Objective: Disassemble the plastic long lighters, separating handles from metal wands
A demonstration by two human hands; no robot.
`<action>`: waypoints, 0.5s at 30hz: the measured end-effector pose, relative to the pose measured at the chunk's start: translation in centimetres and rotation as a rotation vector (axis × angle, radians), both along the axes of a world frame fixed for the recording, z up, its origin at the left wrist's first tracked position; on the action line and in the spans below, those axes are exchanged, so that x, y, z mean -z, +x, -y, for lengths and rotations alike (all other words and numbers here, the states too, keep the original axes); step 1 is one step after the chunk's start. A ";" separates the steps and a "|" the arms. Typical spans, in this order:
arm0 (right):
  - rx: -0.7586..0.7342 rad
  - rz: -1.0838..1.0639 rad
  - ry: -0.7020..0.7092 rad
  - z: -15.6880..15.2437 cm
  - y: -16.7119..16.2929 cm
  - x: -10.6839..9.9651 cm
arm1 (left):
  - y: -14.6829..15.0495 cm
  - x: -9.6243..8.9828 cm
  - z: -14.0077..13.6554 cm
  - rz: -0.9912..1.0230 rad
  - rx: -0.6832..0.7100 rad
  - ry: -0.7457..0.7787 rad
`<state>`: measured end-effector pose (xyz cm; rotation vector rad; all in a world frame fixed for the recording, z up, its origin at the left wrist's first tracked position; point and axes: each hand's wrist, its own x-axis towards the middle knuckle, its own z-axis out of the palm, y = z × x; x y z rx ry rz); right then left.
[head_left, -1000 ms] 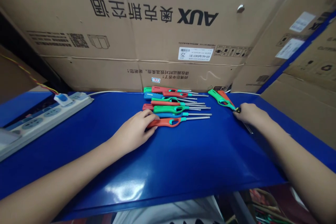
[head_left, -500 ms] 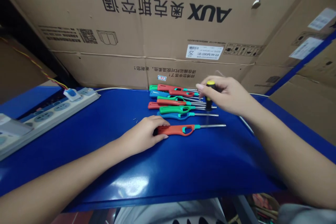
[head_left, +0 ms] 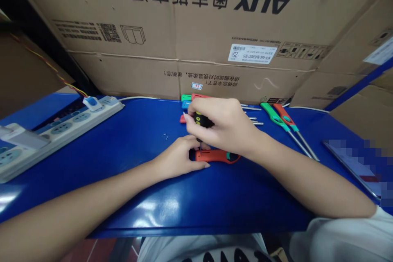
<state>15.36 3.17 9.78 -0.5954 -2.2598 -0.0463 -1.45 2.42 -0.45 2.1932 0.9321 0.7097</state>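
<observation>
An orange long-necked gas lighter (head_left: pixel 216 156) lies flat on the blue table (head_left: pixel 215 200). My left hand (head_left: pixel 178 156) grips the rear end of its handle between thumb and fingers. My right hand (head_left: pixel 225 125) is closed around a black and yellow screwdriver (head_left: pixel 201 120), held upright with its tip at the lighter's handle near the left end. Behind my right hand, several more lighters are mostly covered; a green handle end (head_left: pixel 186 98) and a blue one (head_left: pixel 185 105) show. The orange lighter's metal neck is hidden by my right forearm.
Two small screws or pins (head_left: pixel 166 135) lie left of the lighters. A green lighter (head_left: pixel 274 115) and an orange-red lighter (head_left: pixel 284 115) rest at the back right. A white power strip (head_left: pixel 66 131) runs along the left, a flat device (head_left: pixel 353 168) lies right, and cardboard (head_left: pixel 196 28) stands behind.
My right hand has moved left and down with the screwdriver, from above the row of lighters onto the orange lighter's handle. My left hand keeps its grip. The view has shifted somewhat right.
</observation>
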 end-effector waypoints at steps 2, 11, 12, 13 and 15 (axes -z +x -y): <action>-0.005 -0.002 -0.016 0.0 0.1 0.5 | 0.0 0.1 0.0 0.000 0.005 0.000; 0.029 -0.037 -0.014 -0.5 0.2 1.1 | -0.2 0.2 -0.1 0.030 0.042 0.027; 0.029 -0.025 -0.021 -0.5 0.2 1.1 | -0.2 0.2 -0.1 0.028 0.035 0.032; 0.033 -0.009 -0.023 -0.4 0.2 1.1 | -0.2 0.1 0.0 0.027 0.027 0.036; 0.073 0.062 -0.013 -0.1 0.1 1.0 | -0.1 0.0 0.1 0.019 0.029 0.036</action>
